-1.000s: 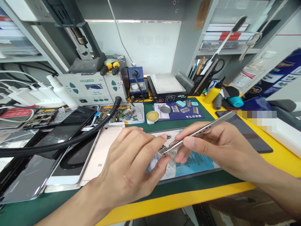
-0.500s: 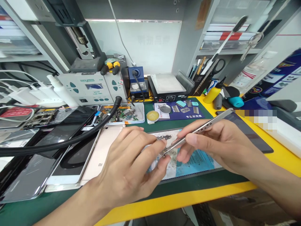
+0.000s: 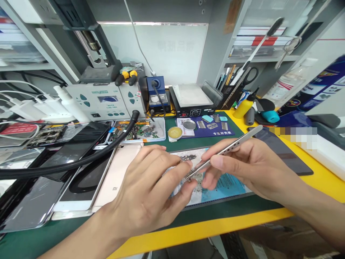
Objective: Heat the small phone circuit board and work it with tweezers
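My right hand (image 3: 242,162) is closed around metal tweezers (image 3: 229,148), held slantwise with the tips pointing down to the left. The tips meet a small metallic electronic part (image 3: 188,176) pinched between the thumb and forefinger of my left hand (image 3: 156,183). My fingers hide most of that part, so its exact kind does not show. Just beyond my left fingertips is a piece of small circuit board (image 3: 189,157); whether it belongs to the pinched part I cannot tell. Below both hands lies a white and blue printed work sheet (image 3: 226,187).
Phones and a pink-gold phone back (image 3: 121,172) lie at left under a black hose (image 3: 107,151). Behind are a tray of circuit boards (image 3: 161,135), a yellow paste tin (image 3: 175,133), loose blades (image 3: 212,126) and a heating plate (image 3: 192,96). A dark flat panel (image 3: 291,154) lies right.
The tweezers and my right hand have shifted slightly to the left and down. My left hand keeps its pinch, almost unmoved.
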`<action>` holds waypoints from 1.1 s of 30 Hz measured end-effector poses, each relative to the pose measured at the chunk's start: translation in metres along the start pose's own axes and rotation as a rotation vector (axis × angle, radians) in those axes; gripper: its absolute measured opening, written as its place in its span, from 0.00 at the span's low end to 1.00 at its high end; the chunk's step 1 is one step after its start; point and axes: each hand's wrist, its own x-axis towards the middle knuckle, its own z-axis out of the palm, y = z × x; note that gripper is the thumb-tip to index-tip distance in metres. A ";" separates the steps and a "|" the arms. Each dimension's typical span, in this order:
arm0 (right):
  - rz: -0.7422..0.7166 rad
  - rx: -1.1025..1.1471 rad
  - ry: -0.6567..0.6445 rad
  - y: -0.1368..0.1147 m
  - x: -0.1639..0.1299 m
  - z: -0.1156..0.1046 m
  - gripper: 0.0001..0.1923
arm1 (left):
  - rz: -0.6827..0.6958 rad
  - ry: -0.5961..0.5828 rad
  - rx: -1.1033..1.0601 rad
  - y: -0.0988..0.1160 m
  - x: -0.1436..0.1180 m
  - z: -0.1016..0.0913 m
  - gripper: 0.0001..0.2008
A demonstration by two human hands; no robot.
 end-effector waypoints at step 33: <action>-0.205 -0.213 0.079 -0.005 -0.002 -0.013 0.06 | -0.036 0.020 0.005 -0.001 0.000 -0.002 0.14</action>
